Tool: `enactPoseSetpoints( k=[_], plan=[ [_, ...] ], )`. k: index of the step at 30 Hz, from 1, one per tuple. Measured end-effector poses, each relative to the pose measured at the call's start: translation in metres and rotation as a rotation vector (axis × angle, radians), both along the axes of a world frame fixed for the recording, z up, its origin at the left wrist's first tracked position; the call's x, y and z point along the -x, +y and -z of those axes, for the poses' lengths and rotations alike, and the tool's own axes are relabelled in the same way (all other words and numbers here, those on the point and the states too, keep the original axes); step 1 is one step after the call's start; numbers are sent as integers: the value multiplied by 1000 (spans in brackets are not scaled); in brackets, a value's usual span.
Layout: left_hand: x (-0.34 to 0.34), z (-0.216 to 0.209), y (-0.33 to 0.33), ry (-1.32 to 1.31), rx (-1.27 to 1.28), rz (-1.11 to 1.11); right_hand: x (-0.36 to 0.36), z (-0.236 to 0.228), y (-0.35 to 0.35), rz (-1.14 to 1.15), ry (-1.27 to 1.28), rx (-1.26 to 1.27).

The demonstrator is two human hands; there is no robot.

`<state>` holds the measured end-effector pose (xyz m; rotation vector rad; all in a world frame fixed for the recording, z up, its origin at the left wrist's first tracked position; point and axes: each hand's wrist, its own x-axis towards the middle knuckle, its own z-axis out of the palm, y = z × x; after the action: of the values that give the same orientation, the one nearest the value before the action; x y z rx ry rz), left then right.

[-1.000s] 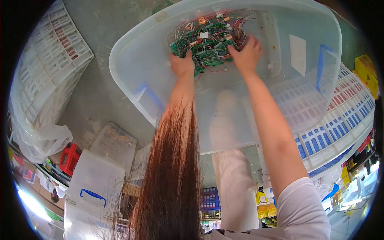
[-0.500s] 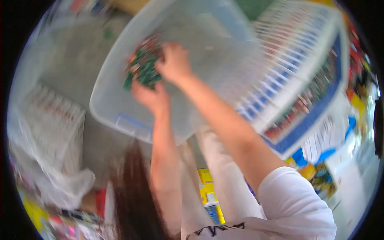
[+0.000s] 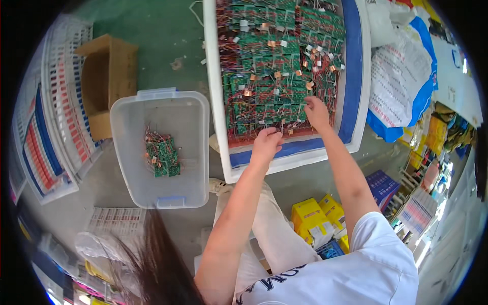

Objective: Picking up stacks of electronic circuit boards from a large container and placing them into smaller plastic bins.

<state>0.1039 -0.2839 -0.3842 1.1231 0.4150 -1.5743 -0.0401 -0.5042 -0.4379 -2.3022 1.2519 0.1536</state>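
Note:
A white crate with blue sides [image 3: 349,81] holds rows of green circuit boards [image 3: 277,48] with red and dark wires, white connectors and copper-coloured tabs. Over the near edge of these boards is my left hand [image 3: 266,147], its fingers curled inward. My right hand [image 3: 318,116] is farther to the right, thumb and fingers pinched at a board's end. What either hand grips is too small to make out. To the left stands a clear plastic bin [image 3: 137,170], with a small pile of wired circuit boards [image 3: 163,155] lying on its bottom.
An open cardboard box [image 3: 122,71] stands behind the bin. White slatted crates [image 3: 63,96] are at the far left, another white crate [image 3: 117,221] nearer. A white-and-blue sack [image 3: 401,76] lies right of the boards' crate. Yellow boxes [image 3: 311,221] stand by my legs.
Both hands have left the pile of boards in the clear bin and moved right, to the boards in the crate. The view has swung right, and the pile stays in the bin.

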Motion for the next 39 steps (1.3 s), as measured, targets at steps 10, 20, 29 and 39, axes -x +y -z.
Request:
enactPoseSetpoints(
  k=[10,20,29,39],
  plan=[
    [74,132,-36,441,-337,-321,-32,62,-23,-464,233,233],
    [79,128,-43,505,-293,-529,-52,7,-61,-520,449,-307],
    [25,14,-8,299,-111,-479,-60,14,-109,-212,369,-1216],
    [92,-71,67,-174,-14,-201,-45,-24,-72,96,82,-1863]
  ],
)
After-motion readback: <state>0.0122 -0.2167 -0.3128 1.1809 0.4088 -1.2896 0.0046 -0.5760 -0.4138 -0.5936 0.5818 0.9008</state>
